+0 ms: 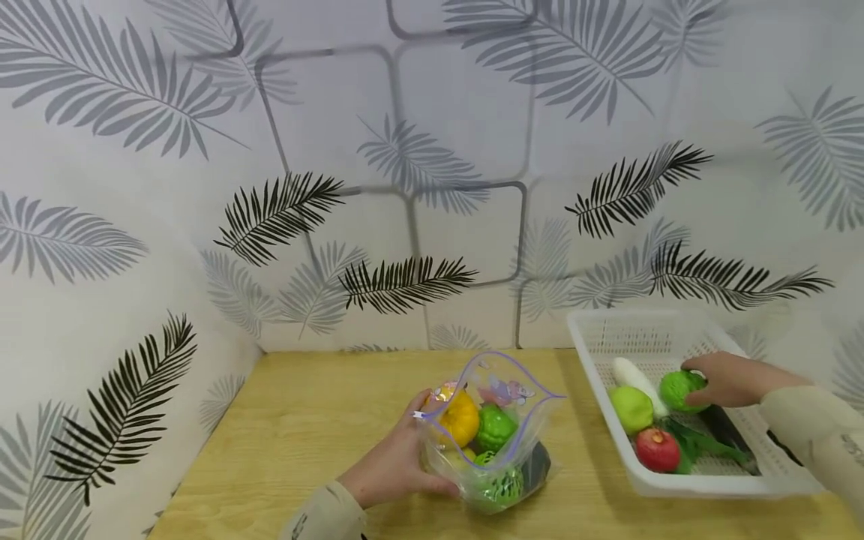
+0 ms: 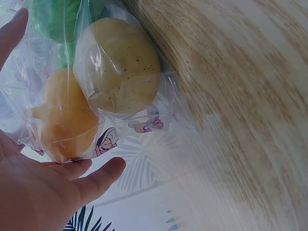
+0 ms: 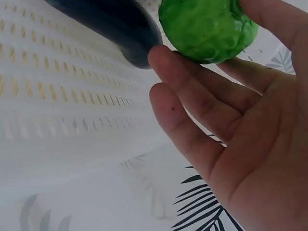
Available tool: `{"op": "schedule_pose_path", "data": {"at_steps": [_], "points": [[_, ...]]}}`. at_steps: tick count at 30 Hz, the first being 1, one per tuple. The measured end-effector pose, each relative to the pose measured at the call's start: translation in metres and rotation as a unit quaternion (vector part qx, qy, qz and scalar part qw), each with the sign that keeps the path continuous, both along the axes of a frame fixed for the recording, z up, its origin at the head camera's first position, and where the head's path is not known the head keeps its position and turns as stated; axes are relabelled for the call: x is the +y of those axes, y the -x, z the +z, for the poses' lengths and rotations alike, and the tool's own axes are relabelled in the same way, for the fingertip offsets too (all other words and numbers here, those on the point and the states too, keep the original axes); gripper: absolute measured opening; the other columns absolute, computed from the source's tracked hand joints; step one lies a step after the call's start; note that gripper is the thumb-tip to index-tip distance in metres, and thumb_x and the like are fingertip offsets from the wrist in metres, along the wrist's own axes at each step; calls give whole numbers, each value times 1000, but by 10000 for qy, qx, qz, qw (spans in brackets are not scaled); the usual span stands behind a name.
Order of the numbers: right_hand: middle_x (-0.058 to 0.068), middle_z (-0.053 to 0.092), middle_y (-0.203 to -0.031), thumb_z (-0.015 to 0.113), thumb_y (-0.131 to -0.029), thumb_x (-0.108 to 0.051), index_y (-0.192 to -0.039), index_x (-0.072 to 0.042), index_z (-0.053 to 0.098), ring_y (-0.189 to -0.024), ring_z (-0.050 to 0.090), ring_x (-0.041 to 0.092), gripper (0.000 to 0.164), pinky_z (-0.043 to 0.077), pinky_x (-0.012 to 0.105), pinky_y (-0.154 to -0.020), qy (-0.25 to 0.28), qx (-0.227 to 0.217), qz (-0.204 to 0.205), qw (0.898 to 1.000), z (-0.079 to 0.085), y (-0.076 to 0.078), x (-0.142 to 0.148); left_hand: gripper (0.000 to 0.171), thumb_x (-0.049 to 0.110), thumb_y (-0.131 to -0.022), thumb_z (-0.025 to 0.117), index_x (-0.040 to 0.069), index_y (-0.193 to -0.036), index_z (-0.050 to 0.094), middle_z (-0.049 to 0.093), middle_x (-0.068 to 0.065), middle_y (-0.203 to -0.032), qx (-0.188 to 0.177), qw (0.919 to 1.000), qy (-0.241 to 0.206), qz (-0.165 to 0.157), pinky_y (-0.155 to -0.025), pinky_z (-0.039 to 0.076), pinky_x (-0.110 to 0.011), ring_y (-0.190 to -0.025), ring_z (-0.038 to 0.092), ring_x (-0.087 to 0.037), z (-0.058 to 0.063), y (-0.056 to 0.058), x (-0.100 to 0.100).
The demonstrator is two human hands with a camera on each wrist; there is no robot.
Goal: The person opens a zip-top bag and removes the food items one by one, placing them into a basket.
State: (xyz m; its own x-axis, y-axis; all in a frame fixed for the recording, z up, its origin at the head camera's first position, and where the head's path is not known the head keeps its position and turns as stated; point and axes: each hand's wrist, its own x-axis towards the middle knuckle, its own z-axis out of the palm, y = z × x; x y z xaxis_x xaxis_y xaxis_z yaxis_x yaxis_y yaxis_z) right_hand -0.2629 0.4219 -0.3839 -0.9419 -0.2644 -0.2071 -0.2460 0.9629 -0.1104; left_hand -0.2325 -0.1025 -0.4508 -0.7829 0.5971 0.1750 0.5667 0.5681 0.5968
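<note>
A clear zip bag (image 1: 526, 469) with a purple seal stands on the table, its mouth wide. My left hand (image 1: 405, 461) holds its left side, thumb in front and fingers around the back. Through the plastic show an orange pumpkin (image 1: 460, 420), a ribbed green vegetable (image 1: 496, 427) and a speckled tan potato (image 2: 120, 67). At the right, my right hand (image 1: 732, 379) reaches into a white basket (image 1: 607, 405). Its thumb and fingers grip a bumpy green round fruit (image 3: 207, 29). Near those fingertips lies a dark eggplant (image 3: 120, 29).
The basket also holds a long white radish (image 1: 637, 381), a yellow-green round fruit (image 1: 631, 409), a red round fruit (image 1: 658, 450) and a green leafy piece (image 1: 705, 444). Behind the wooden table (image 1: 324, 405) rises a leaf-patterned backdrop (image 1: 445, 225).
</note>
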Motion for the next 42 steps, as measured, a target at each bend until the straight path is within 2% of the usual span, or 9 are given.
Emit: {"op": "schedule_pose_path", "data": {"at_steps": [4, 11, 15, 18, 23, 26, 34, 37, 42], "points": [[33, 57, -116, 74, -78, -35, -124, 15, 51, -104, 50, 47, 71, 46, 62, -82, 147, 206, 60, 9997, -5, -2, 1, 102, 65, -58, 78, 36, -145, 36, 0, -6, -156, 110, 9999, -24, -109, -102, 36, -55, -135, 15, -27, -1, 0, 1], [25, 62, -112, 70, -82, -22, -121, 6, 58, -99, 56, 42, 49, 50, 59, -77, -119, 508, 408, 9978, 7, -8, -25, 117, 68, -55, 77, 45, -149, 12, 0, -9, -156, -90, 9999, 68, 57, -99, 38, -55, -131, 24, -31, -1, -2, -1], [17, 66, -109, 69, -84, -20, -117, -3, 64, -95, 60, 35, 38, 52, 55, -74, -111, 1222, 745, 9896, 24, -22, -68, 112, 67, -57, 77, 42, -149, 20, -2, -6, -156, -117, 9999, 59, 23, -101, 37, -55, -133, 20, -30, -1, -2, -2], [9, 70, -103, 69, -84, -18, -111, -9, 68, -89, 63, 26, 29, 55, 50, -71, 119, 2200, 1334, 9663, 38, -32, -107, 111, 66, -57, 77, 44, -148, 18, -2, -5, -156, -164, 9998, 70, 45, -101, 37, -54, -133, 20, -28, 0, -2, -2], [-1, 71, -97, 66, -83, -14, -105, -14, 70, -84, 62, 16, 23, 56, 44, -69, 560, 3363, 2413, 9086, 57, -46, -170, 115, 64, -57, 79, 49, -148, 9, 0, -2, -156, -295, 9995, -51, 48, -102, 36, -54, -132, 21, -26, 0, -3, -2], [-3, 69, -94, 65, -82, -13, -104, -15, 70, -84, 60, 14, 23, 56, 41, -71, 859, 3528, 2988, 8825, 62, -51, -199, 118, 64, -56, 80, 46, -149, 9, 0, 2, -156, -289, 9995, -128, 67, -102, 36, -54, -131, 23, -26, 0, -3, -1], [-2, 65, -93, 63, -81, -3, -97, -13, 70, -86, 54, 12, 20, 54, 34, -73, 1243, 3431, 4022, 8397, 53, -48, -255, 127, 60, -57, 82, 22, -153, 8, 8, 2, -156, -316, 9989, -347, 60, -105, 34, -50, -130, 28, -17, -4, -2, -2], [-1, 65, -96, 61, -81, -3, -98, -12, 70, -90, 54, 14, 21, 54, 33, -75, 1089, 3250, 4034, 8484, 45, -47, -267, 123, 62, -57, 81, 28, -152, 11, 7, 4, -156, -311, 9989, -337, 105, -105, 35, -48, -129, 28, -14, -4, -2, -2], [7, 67, -109, 65, -83, -12, -107, -7, 68, -98, 57, 20, 25, 54, 37, -84, 418, 2134, 3511, 9107, 28, -43, -276, 121, 62, -58, 80, 30, -152, 11, 7, 6, -156, -376, 9988, -223, 219, -105, 35, -46, -127, 31, -14, -2, -3, -2]]}}
